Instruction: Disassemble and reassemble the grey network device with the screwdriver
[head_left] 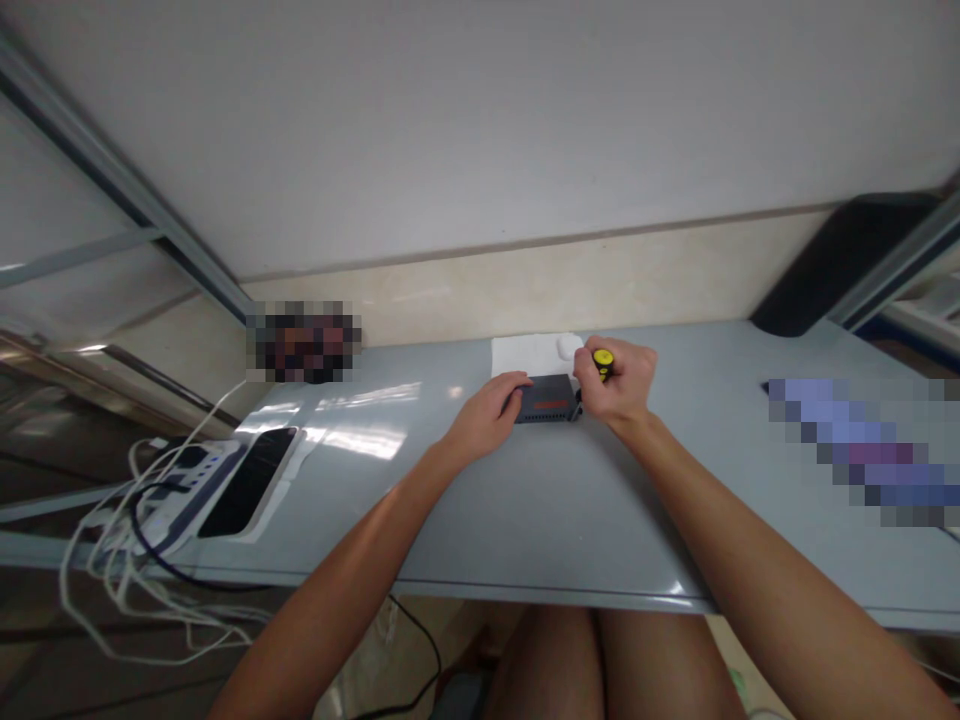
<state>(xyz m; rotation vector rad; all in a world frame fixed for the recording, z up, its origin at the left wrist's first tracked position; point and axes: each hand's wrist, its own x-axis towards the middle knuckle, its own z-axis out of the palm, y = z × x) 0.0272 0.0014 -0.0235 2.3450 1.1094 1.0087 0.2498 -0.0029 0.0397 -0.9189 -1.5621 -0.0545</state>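
Observation:
A small dark grey metal box [546, 397] with red marking and a row of vent slots along its front edge lies on the grey table. My left hand [487, 412] is closed around its left end. Gripped in my right hand [619, 382] is a screwdriver [603, 360] with a yellow and black handle, held at the box's right end. Its tip is hidden by my fingers, so contact with a screw cannot be made out. Behind the box lies a white sheet of paper [525, 352] with a small white rounded item [568, 347] on it.
At the left, a phone [251, 482] lies beside a power strip [191, 495] with tangled white cables [124, 590] hanging over the table's edge. Blurred-out items sit at the back left and right. A black cylinder-like object [832, 265] leans at the back right corner.

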